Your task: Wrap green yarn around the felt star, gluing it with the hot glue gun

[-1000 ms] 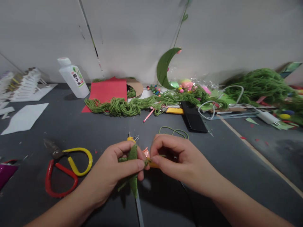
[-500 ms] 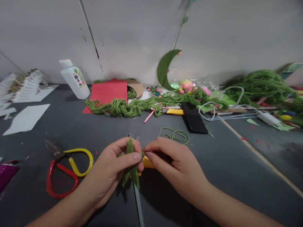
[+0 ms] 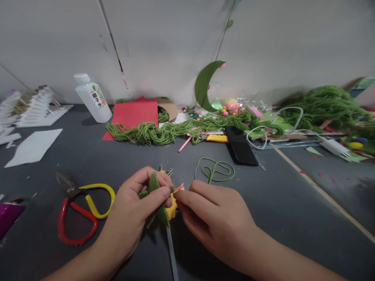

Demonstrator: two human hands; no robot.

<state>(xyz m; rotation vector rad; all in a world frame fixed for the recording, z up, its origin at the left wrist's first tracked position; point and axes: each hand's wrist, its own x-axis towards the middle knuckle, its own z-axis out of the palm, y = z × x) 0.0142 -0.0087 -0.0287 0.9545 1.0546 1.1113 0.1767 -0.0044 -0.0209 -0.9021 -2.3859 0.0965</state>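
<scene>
Between the thumb and fingers of my left hand [image 3: 143,207] is a star wrapped in green yarn [image 3: 154,187], its points sticking out past the fingers. My right hand [image 3: 216,218] is closed in a pinch at the star's right-hand point, on what looks like the end of the green yarn [image 3: 216,171]; the fingertips hide most of it. That yarn lies in loose loops on the table and runs behind my right hand. Beneath the hands lie a yellow tool [image 3: 171,210], partly covered, and something small and orange [image 3: 179,188].
Scissors with red and yellow handles [image 3: 77,210] lie left of my hands. Behind are a black phone [image 3: 241,146], a green yarn bundle [image 3: 146,132], red paper [image 3: 134,112] and a white bottle [image 3: 93,99]. A green crescent moon [image 3: 203,86] hangs by the wall.
The star has tilted and shifted slightly left in my left hand. My right hand has turned and dropped a little, uncovering the orange piece and more of the yarn loops.
</scene>
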